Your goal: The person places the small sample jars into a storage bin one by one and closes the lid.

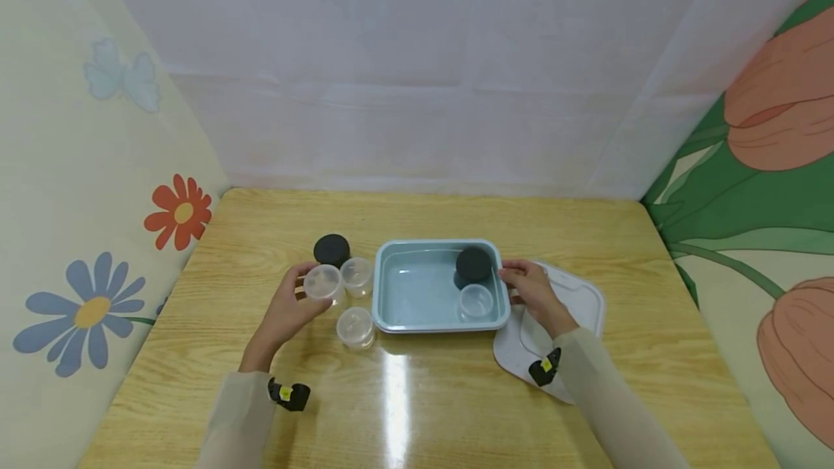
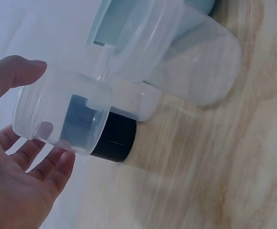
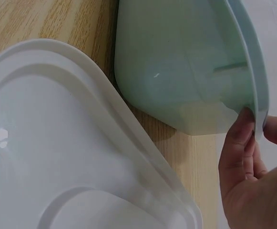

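My left hand (image 1: 288, 311) holds a clear plastic jar (image 1: 323, 284) between thumb and fingers, left of the light blue tub (image 1: 417, 288). In the left wrist view this jar (image 2: 62, 112) has a ridged band at one end, and a black-sided container (image 2: 117, 138) shows behind it. Two more clear jars, an upper one (image 1: 357, 277) and a lower one (image 1: 356, 328), stand by the tub's left side. My right hand (image 1: 531, 294) pinches the tub's right rim, thumb on one side and fingers on the other in the right wrist view. Inside the tub's right end are a black round container (image 1: 473, 265) and a clear jar (image 1: 476, 302).
A white lid (image 1: 589, 302) lies on the wooden table (image 1: 443, 411) right of the tub, partly under my right forearm. Another black round container (image 1: 332, 249) stands behind the held jar. A white cloth (image 1: 417, 93) hangs along the table's back edge, with flower-printed panels at both sides.
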### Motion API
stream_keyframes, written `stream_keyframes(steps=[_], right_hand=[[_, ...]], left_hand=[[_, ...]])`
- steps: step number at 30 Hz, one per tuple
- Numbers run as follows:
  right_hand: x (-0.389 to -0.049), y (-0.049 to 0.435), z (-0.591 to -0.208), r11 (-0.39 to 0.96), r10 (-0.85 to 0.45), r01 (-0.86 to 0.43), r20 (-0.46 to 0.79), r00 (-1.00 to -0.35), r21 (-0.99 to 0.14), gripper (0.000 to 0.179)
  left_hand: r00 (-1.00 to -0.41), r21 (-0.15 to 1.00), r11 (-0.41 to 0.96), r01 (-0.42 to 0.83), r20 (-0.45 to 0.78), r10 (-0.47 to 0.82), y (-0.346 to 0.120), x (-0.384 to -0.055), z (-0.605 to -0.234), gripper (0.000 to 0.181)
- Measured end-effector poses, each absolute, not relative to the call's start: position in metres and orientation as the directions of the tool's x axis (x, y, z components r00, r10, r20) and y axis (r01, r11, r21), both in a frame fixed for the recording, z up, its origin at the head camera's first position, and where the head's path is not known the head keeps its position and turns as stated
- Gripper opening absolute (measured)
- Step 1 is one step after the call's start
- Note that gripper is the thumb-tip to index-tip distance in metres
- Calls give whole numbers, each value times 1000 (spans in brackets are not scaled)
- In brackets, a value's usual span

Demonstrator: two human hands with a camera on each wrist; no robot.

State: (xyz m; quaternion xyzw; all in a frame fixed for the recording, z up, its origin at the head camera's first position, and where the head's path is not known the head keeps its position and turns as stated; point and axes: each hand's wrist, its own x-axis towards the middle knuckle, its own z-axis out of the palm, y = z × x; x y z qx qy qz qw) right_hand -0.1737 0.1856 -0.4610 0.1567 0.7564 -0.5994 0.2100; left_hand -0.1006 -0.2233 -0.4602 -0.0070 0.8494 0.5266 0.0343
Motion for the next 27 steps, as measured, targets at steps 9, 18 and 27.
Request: stream_keyframes(steps=[9,18,27], right_hand=[[-173,186,-461,226,-15,491,-507,-862,-841,42],[-173,187,-462,227,-17,496,-513,-858,-838,41],[-175,185,-463,233,-13,497,-514,-858,-836,42]], left_hand=[[-999,894,448,-2,-24,43,-217,-106,-449,68],[-998,896,445,15,-13,60,-206,-115,-440,68],[-996,902,430,42,3,91,-191,-126,-434,65]])
